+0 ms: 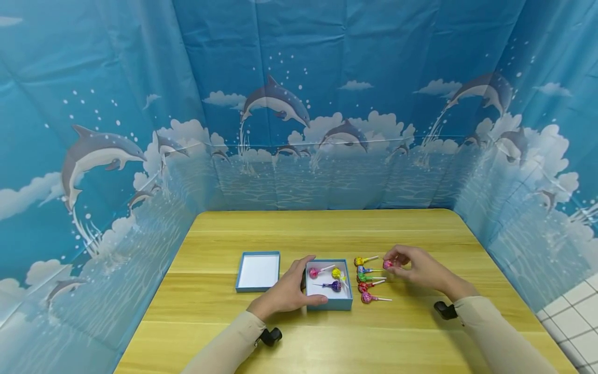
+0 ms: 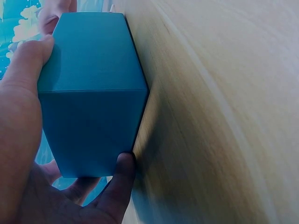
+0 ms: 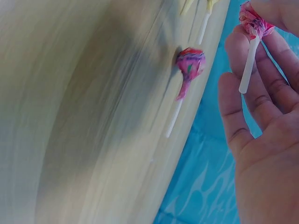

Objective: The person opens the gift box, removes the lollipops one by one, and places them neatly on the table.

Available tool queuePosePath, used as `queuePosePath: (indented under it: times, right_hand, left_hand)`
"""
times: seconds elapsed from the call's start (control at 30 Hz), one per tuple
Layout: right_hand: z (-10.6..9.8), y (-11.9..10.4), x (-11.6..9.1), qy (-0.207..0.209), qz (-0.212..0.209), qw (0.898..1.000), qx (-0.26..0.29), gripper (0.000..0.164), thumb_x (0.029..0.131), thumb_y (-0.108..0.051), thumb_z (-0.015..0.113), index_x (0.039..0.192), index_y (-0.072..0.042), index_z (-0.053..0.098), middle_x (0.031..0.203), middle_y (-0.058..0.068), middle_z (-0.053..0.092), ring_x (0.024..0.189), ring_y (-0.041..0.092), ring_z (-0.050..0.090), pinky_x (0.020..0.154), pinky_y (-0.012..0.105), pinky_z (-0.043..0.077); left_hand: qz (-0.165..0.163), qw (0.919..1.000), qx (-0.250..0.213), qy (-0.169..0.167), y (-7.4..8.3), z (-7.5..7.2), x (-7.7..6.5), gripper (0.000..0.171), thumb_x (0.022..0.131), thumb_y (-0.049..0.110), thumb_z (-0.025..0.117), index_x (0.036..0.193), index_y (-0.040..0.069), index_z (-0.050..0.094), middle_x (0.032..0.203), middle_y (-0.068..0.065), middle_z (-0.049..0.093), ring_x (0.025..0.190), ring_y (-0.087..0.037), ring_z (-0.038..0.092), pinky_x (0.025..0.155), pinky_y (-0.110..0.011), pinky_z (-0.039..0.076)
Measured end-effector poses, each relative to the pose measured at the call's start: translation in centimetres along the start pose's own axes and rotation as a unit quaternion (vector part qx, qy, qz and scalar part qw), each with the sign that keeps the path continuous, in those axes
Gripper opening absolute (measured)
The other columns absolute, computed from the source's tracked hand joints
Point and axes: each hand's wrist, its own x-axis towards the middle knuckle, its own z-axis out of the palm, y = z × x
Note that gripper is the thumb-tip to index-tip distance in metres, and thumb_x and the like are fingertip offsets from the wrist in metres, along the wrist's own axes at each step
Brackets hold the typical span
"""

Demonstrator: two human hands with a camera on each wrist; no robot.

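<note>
My left hand (image 1: 290,288) grips the blue box (image 1: 329,306), thumb along the near wall and fingers at the far left corner. In the left wrist view the thumb and fingers span the box's outer walls. Inside the box lie a pink lollipop (image 1: 314,272), a yellow lollipop (image 1: 336,273) and a purple lollipop (image 1: 336,286). To the right of the box, my right hand (image 1: 416,267) pinches a wrapped pink lollipop (image 3: 254,23) by its head between thumb and fingertips. Its white stick points down across the fingers.
A column of lollipops lies between box and right hand: yellow (image 1: 358,261), blue (image 1: 362,270), green (image 1: 362,278), red (image 1: 362,287) and pink (image 1: 366,297), sticks pointing right. Left of the box sits the white-lined lid (image 1: 258,271). A dolphin-print curtain (image 1: 299,171) surrounds the wooden table (image 1: 327,343).
</note>
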Motion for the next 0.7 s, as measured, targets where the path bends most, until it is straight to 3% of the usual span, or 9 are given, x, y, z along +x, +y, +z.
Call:
queuePosePath:
  times: [0.3, 0.7]
  right_hand:
    - [-0.2, 1.5, -0.7, 0.024, -0.004, 0.999, -0.026, 0.026, 0.100, -0.006, 0.091, 0.121, -0.016, 0.080, 0.112, -0.007, 0.079, 0.094, -0.002, 0.066, 0.085, 0.031, 0.062]
    - [0.2, 2.5, -0.9, 0.017, 0.024, 0.999, -0.024, 0.023, 0.101, -0.008, 0.091, 0.119, -0.018, 0.082, 0.107, -0.009, 0.077, 0.093, 0.000, 0.066, 0.084, 0.029, 0.061]
  left_hand:
    - [0.001, 1.0000, -0.001, 0.001, -0.1, 0.0, -0.1, 0.121, 0.096, 0.066, 0.092, 0.187, 0.028, 0.023, 0.182, -0.016, 0.043, 0.156, -0.034, 0.057, 0.133, -0.064, 0.048]
    - [0.003, 1.0000, -0.001, 0.000, 0.0, 0.0, -0.1, 0.120, 0.096, 0.065, 0.091, 0.187, 0.027, 0.023, 0.181, -0.016, 0.044, 0.154, -0.033, 0.058, 0.133, -0.063, 0.049]
